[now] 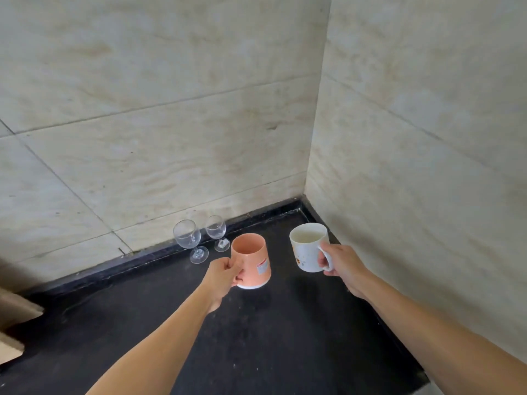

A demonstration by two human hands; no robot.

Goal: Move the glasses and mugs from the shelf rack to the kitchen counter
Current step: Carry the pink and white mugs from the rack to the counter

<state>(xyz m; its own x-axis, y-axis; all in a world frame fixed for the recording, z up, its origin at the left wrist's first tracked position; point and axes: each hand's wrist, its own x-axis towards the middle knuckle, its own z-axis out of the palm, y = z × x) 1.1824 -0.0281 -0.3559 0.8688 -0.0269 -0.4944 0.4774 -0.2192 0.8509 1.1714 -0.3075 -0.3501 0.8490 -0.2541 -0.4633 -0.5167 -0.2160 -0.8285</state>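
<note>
My left hand (224, 273) grips the handle of an orange mug (253, 259) with a white base, held upright just above or on the black counter (256, 337); I cannot tell if it touches. My right hand (340, 265) holds a white mug (306, 248) with a small orange print by its handle, tilted slightly and raised over the counter near the right wall. Two clear stemmed wine glasses stand upright by the back wall: the larger glass (188, 238) on the left and the smaller glass (217, 230) just right of it. The shelf rack is out of view.
Beige tiled walls meet in a corner at the back right (305, 192), closing the counter on two sides. A low black raised lip (142, 260) runs along the back wall. A brown cardboard-like object (14, 323) juts in at the left edge.
</note>
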